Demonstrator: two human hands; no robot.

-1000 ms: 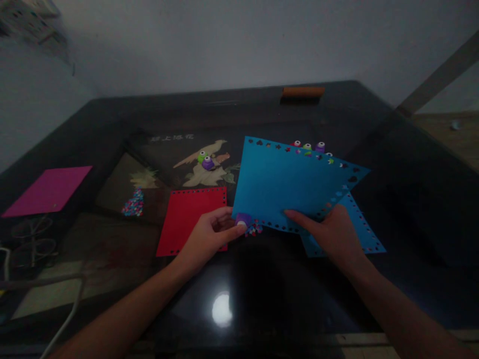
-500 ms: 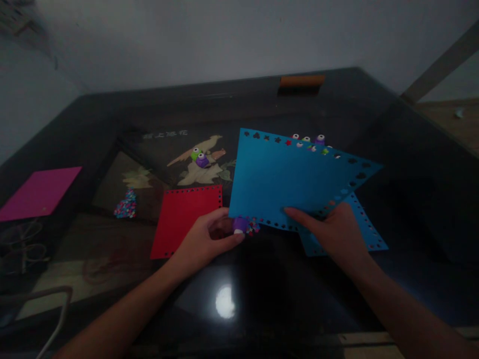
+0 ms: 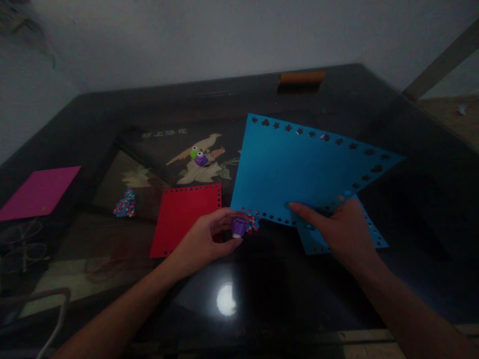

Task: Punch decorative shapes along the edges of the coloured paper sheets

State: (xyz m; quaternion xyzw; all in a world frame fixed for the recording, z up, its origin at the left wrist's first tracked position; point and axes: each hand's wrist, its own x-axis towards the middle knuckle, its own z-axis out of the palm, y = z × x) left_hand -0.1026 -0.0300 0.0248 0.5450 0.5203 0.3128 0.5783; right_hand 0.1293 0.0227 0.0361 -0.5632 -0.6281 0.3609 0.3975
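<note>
My left hand (image 3: 200, 239) has its thumb and fingers closed around a small purple craft punch (image 3: 239, 228), held at the lower left corner of a blue paper sheet (image 3: 292, 169). Stars, hearts and other shapes are cut along several edges of that sheet. With the thumb on top, my right hand (image 3: 342, 229) grips the sheet at its lower right edge; the fingers beneath are hidden. Tiny coloured paper cut-outs (image 3: 254, 223) lie just right of the punch. Under the right hand lies a second blue sheet (image 3: 317, 245), partly covered.
A red sheet (image 3: 187, 207) with punched edges lies behind my left hand. Farther back sit a green punch (image 3: 194, 151) and another purple punch (image 3: 201, 159). To the left are a confetti pile (image 3: 126, 203) and a pink sheet (image 3: 41, 193). An orange roll (image 3: 302, 78) rests at the table's far edge.
The held blue sheet has shifted up and to the right, and now hides the punches that showed behind its top edge. The purple punch has turned slightly in my left hand.
</note>
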